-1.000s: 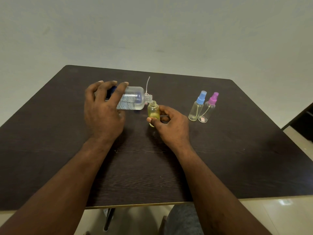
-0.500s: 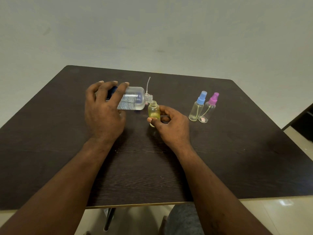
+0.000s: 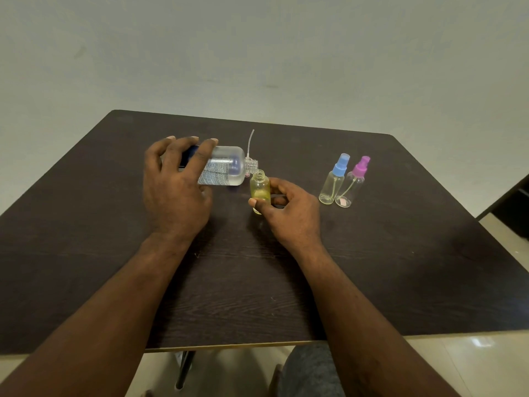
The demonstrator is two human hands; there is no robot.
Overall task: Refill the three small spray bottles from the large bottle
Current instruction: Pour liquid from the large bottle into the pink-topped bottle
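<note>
Clear plastic fills the left hand point(image 3: 174, 193), clamped on the big bottle point(image 3: 221, 167), its long axis nearly level, neck pointing right over the yellow bottle's point(image 3: 260, 193) open mouth. Right hand point(image 3: 289, 213) pinches that bottle upright on the table point(image 3: 114, 253). Two capped sprayers point(image 3: 342, 183) stand well right.

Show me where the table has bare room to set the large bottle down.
Bare: left of the left hand out to the table edge, and the near strip around the forearms. Crowded: the middle, large bottle over yellow bottle, right hand, blue-capped bottle, pink-capped bottle.
</note>
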